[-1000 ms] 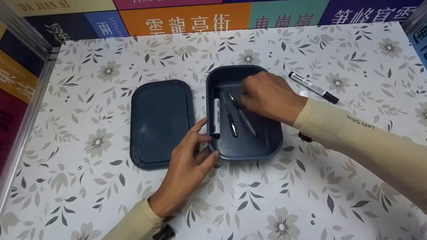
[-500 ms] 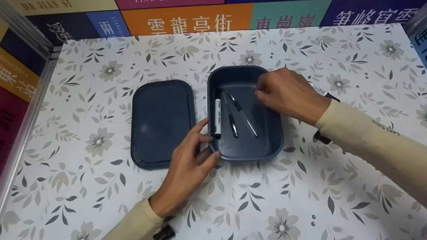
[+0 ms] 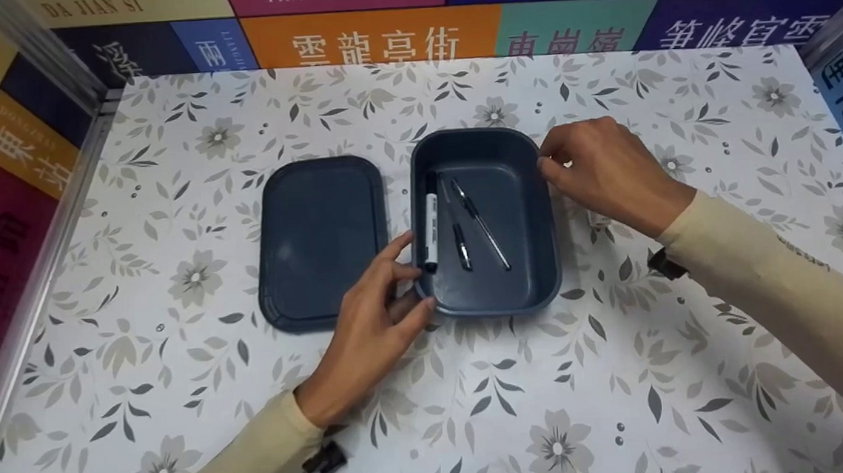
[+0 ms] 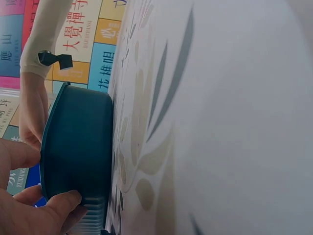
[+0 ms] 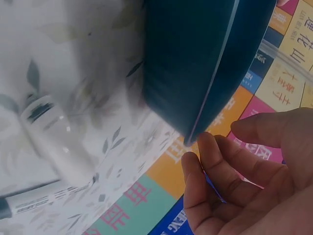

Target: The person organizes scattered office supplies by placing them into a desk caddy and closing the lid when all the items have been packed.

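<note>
A dark blue rectangular box (image 3: 529,288) stands uncovered on the table. Inside lie a white marker (image 3: 430,228) with black ends, by the left wall, and two slim pens, a black one (image 3: 462,248) and a clear-barrelled one (image 3: 489,233). My left hand (image 3: 367,314) holds the near left corner: in the left wrist view the thumb presses the outer wall and fingers meet the rim. My right hand (image 3: 609,168) is at the far right rim, fingers loosely bent with nothing between them; whether it touches the rim I cannot tell.
The matching lid (image 3: 322,243) lies flat left of the box. In the right wrist view a small white tube-shaped thing (image 5: 58,142) and another marker (image 5: 36,200) lie on the table, right of the box. Lettered panels (image 3: 371,40) border the table.
My right hand has moved right, from inside the box to its far right rim, and now covers the marker outside. My left hand and the pens in the box stay put.
</note>
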`<state>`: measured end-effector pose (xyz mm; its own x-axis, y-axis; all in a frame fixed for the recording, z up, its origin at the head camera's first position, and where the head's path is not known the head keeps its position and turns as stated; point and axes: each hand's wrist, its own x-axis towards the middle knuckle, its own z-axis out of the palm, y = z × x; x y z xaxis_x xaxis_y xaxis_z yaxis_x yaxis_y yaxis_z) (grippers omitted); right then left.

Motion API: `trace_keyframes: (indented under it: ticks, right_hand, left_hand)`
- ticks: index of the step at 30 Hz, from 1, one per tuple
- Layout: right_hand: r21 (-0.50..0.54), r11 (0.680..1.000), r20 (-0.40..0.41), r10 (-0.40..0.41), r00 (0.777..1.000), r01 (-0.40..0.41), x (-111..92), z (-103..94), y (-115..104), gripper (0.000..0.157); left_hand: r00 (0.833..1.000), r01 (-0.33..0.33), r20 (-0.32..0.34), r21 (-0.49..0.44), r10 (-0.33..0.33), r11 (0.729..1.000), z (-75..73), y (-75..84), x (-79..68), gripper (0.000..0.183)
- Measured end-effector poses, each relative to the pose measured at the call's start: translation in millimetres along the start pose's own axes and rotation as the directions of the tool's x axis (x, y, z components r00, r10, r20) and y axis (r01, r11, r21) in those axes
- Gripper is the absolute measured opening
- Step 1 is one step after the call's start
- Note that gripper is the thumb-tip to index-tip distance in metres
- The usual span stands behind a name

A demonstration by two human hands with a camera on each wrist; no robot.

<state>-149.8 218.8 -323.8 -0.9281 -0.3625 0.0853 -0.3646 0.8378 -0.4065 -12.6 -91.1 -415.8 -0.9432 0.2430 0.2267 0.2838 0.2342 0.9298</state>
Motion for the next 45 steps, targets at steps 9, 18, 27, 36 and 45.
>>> trace_keyframes:
  ticks: [9,18,27,36,45]
  right_hand:
    - [-0.018,0.999,-0.009,0.037,0.999,-0.037,-10.3,-1.8,24.0,0.024]
    - [-0.032,0.997,0.005,0.069,0.998,-0.069,-18.0,0.2,50.7,0.022]
    - [-0.076,0.988,0.013,0.132,0.991,-0.131,-30.6,3.5,70.3,0.022]
    - [-0.119,0.972,0.043,0.209,0.977,-0.203,-43.1,9.1,74.7,0.035]
    - [-0.115,0.972,0.049,0.210,0.977,-0.203,-49.9,15.7,73.5,0.031]
  left_hand:
    - [1.000,0.014,0.015,-0.009,-0.014,1.000,-0.6,-0.2,-0.7,0.025]
    - [1.000,0.011,0.011,0.002,-0.011,1.000,-0.5,-0.7,-0.4,0.025]
    - [1.000,0.009,0.017,0.001,-0.009,1.000,-0.9,0.3,-0.7,0.025]
    - [1.000,-0.004,0.016,0.039,0.003,0.999,-1.1,2.5,-0.3,0.026]
    - [1.000,-0.009,0.007,0.056,0.009,0.998,-1.3,0.4,-1.1,0.026]
